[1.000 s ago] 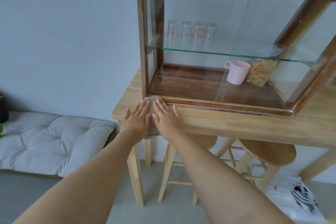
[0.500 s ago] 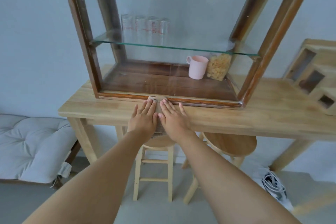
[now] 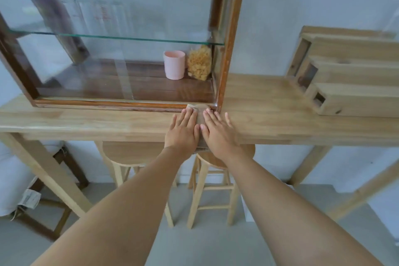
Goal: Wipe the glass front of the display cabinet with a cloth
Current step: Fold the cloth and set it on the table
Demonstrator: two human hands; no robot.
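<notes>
Both hands lie flat, fingers spread narrow and gripping nothing: the left hand and right hand press a thin beige cloth onto the pale, smooth-grained wooden worktop. Just beyond the fingertips stands the display cabinet, dark varnished frame, clear glass front.

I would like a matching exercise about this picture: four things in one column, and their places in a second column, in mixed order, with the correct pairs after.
Things
1. pink cup
2. cloth
3. wooden stools
4. stepped wooden rack

Places
A. under the table
B. flat on the table, under both hands, at the cabinet's bottom right corner
C. on the table, right of the cabinet
D. inside the cabinet, on its wooden floor, beside a yellowish bag

Pairs: 1-D, 2-B, 3-A, 4-C
</notes>
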